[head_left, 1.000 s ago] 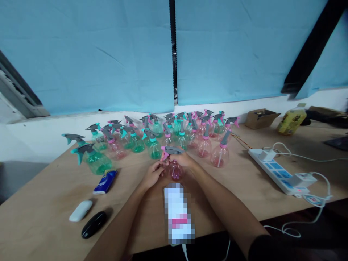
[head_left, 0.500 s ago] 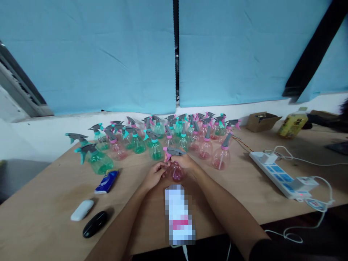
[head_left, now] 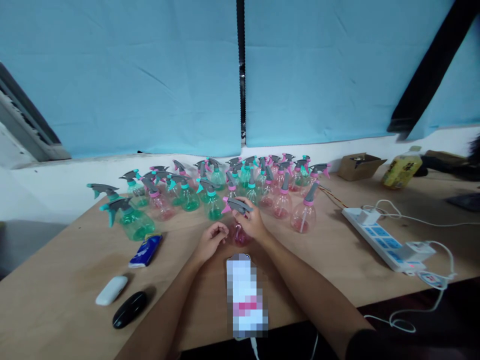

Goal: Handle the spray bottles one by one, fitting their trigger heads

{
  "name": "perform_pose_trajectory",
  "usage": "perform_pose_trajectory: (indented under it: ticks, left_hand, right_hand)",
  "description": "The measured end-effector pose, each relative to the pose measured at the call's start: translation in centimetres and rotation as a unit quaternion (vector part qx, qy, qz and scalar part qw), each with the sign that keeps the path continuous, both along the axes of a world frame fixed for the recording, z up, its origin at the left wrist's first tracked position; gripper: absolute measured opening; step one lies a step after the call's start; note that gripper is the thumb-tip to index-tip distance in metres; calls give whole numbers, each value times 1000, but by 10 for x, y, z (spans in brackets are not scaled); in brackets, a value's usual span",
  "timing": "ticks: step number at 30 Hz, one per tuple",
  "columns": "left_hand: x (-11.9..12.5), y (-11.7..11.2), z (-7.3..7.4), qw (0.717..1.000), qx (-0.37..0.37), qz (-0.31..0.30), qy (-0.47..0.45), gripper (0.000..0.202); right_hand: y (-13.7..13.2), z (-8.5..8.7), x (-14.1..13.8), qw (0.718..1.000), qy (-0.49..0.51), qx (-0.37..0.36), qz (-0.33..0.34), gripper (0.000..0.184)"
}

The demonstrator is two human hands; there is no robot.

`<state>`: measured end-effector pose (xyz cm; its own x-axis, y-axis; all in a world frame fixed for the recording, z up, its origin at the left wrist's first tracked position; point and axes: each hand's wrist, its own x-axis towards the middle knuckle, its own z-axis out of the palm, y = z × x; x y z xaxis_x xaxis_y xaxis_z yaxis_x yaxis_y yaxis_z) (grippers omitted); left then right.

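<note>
Just short of both hands lies a blurred white object [head_left: 245,295]. The right hand [head_left: 253,223] grips a pink spray bottle [head_left: 240,236] at its neck; the left hand [head_left: 210,241], loosely curled and seemingly empty, sits just beside it. Beyond the hands stand rows of spray bottles [head_left: 210,192].

Wooden table [head_left: 330,262] — spray bottles [head_left: 213,209], power strip [head_left: 379,236]

Looks like a small assembly workshop: dozens of identical spray bottles [head_left: 210,192] crowd the plywood desk [head_left: 330,250], power strip [head_left: 382,237] at 3 o'clock, blue tarp [head_left: 150,75] at 12.
</note>
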<state>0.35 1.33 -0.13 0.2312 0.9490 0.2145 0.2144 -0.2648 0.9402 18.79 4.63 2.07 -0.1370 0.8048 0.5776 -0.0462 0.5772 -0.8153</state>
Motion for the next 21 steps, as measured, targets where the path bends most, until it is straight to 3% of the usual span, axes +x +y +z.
perform_pose_trajectory:
  ticks: [6,10,13,17,21]
  left_hand:
    - [4,-18,10,975,143,59,158,29]
    - [4,-26,21,937,261,57,226,29]
    - [6,-29,24,922,287,45,256,29]
    - [14,-32,18,940,257,0,223,26]
    - [22,-32,11,955,239,-26,174,24]
  right_hand:
    - [-2,-21,-4,976,-171,106,-88,24]
    - [-2,-23,-14,959,-221,108,-142,30]
    - [-3,-21,-18,970,-196,104,-94,29]
    - [2,-23,-21,990,-127,68,14,32]
    - [11,-29,-23,996,-86,-16,28,44]
